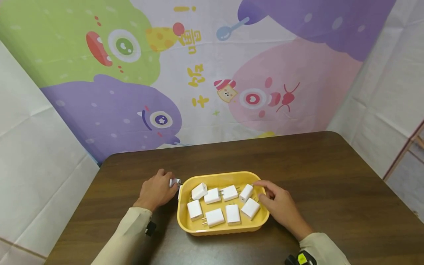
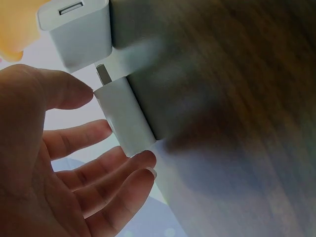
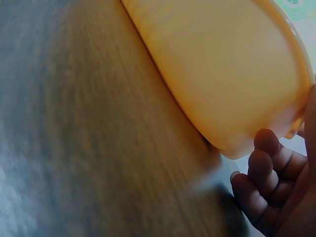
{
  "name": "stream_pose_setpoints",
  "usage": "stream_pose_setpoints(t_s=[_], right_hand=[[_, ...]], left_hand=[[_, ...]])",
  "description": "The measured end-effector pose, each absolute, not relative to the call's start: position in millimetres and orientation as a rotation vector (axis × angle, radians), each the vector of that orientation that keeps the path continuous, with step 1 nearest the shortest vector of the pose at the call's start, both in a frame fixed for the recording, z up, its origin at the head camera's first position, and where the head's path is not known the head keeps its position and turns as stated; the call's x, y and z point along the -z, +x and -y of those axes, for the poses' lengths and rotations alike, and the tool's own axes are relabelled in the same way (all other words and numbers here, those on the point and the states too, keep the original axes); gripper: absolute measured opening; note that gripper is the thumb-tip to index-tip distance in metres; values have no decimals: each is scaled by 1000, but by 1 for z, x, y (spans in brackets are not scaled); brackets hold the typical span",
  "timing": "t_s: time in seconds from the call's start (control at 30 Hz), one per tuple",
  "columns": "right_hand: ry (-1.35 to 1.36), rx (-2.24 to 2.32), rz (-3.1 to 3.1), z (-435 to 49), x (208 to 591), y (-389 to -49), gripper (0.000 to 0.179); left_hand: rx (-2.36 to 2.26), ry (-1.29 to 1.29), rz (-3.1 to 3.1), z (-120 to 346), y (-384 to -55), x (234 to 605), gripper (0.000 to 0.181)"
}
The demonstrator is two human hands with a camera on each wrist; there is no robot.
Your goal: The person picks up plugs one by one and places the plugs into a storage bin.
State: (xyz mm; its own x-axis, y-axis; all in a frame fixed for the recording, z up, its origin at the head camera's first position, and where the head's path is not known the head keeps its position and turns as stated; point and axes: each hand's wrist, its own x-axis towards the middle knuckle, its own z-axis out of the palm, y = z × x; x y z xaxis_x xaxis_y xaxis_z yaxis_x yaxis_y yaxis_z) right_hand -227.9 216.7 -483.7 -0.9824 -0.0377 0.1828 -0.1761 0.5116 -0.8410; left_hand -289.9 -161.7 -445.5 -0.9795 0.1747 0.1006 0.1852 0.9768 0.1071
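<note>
Beside the basket's left end, my left hand has its thumb and fingers around a white charger plug. The thumb tip is at its pronged end, and the other fingertips lie along its side and far end. Another white charger plug with a USB slot stands just past those prongs, against the basket. My right hand holds the right end of the yellow basket, index finger and thumb over the rim, the other fingers curled at the outer wall. Several white charger plugs lie spread inside the basket.
The basket stands on a dark wooden table. A cartoon-printed cloth hangs behind the table's far edge, with pale cloth at the sides.
</note>
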Motion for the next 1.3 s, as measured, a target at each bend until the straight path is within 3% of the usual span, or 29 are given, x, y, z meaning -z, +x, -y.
stream_pose_setpoints(t_s=[1.3], right_hand=[[226,-1458,2582,-217,485,-228,31]], left_hand=[[255,-337,2910,170,-284,446,44]])
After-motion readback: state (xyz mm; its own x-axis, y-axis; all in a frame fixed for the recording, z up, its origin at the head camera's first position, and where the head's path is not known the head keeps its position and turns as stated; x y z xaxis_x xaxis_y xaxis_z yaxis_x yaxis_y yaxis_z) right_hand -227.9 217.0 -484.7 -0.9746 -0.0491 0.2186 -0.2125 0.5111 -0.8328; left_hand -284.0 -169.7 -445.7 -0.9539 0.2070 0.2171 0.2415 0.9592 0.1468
